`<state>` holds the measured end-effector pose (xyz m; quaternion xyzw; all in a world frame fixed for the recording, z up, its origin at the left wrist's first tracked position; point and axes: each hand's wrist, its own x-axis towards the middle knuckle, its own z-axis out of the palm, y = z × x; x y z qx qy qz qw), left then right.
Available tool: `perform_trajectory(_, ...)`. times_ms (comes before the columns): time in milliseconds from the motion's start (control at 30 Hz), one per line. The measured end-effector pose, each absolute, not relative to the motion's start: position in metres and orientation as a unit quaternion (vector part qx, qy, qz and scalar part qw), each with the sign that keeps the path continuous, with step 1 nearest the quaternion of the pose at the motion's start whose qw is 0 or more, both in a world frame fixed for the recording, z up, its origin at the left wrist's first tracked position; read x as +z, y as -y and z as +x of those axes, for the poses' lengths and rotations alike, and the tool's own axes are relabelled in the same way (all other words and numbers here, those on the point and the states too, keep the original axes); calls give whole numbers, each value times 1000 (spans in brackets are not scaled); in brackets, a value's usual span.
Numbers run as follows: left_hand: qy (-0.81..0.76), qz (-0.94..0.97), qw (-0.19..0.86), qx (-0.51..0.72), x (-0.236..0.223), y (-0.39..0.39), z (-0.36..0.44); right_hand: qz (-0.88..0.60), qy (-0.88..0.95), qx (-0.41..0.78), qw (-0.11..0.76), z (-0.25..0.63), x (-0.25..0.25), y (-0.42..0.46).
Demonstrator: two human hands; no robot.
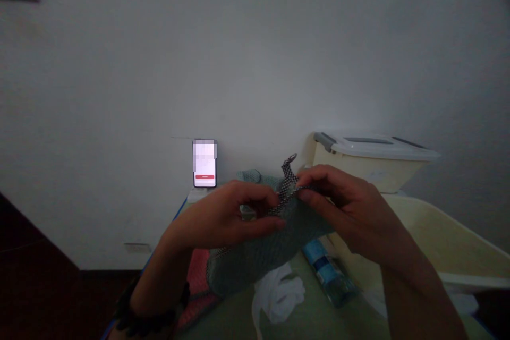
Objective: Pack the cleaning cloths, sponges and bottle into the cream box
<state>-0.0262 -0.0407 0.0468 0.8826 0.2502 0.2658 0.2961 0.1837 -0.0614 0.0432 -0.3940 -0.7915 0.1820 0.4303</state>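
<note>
A narrow black-and-white checked fabric strip (286, 188) runs between my two hands, its free end sticking up above them. My left hand (235, 212) pinches it between thumb and fingers. The thumb and fingertips of my right hand (340, 196) close on the strip a little farther right. Just behind and below the hands hangs a grey-green textured cloth (255, 263), partly covered by them. Whether the strip is joined to this cloth cannot be seen clearly. A red textured cloth (198, 271) shows under it at the left.
A bundle of white tape (281, 295) and a blue-labelled clear bottle (329, 273) lie on the green table surface (319, 324). At the right are a cream open bin (438, 234) and a lidded box (362, 170). A lit phone (205, 164) stands against the wall.
</note>
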Motion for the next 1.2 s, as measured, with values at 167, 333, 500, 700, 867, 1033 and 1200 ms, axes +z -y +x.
perform_trajectory(167, -240, 903, 298, 193, 47, 37, -26, -406, 768, 151, 472, 201, 45, 59)
perform_trajectory(333, -284, 915, 260, 121, 42, 30, -25, -441, 714, 117, 530, 209, 44, 53)
perform_trajectory(500, -360, 908, 187, 102, 35, 25, -30, -482, 656, 98, 573, 211, 42, 47)
perform_trajectory(700, -390, 899, 180, 81, 35, 25, -42, -512, 592, 56, 620, 213, 46, 47)
perform_trajectory(867, -399, 892, 195, 83, 34, 23, -48, -533, 549, 15, 644, 218, 47, 47)
perform_trajectory(1033, -430, 872, 220, 83, 33, 21, -50, -536, 537, -9, 652, 221, 44, 45)
perform_trajectory(1200, -454, 842, 236, 173, 35, 15, -53, -572, 560, -34, 599, 228, 39, 36)
